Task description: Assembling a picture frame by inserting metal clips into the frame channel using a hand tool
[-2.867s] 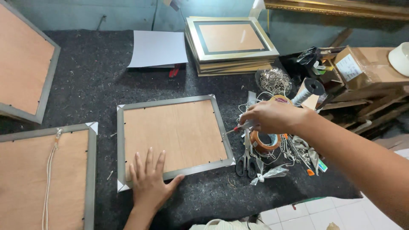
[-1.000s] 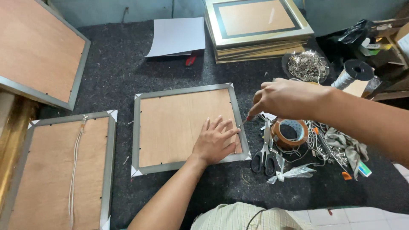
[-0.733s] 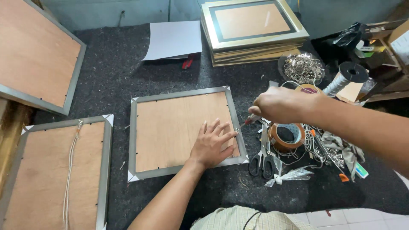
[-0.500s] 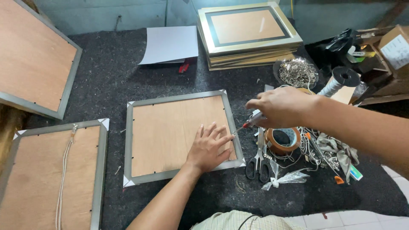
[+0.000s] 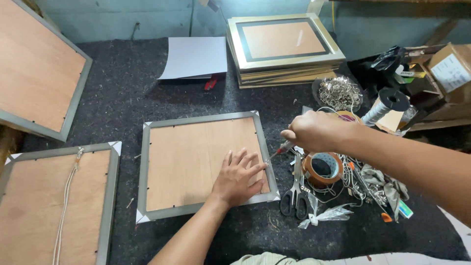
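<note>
Left hand [image 5: 239, 177] lies flat, fingers spread, on the frame's [image 5: 206, 164] plywood back; right hand [image 5: 316, 131] grips a thin screwdriver [image 5: 279, 149].

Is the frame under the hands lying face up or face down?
Face down: the frame shows its plain wooden backing board, edged by small clips, under the flat left hand.

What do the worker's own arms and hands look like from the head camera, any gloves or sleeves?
Both are bare: no gloves, rings or watch show on the left hand or the right hand. Both forearms are uncovered as far as the picture shows; no sleeve edge is in view.
</note>
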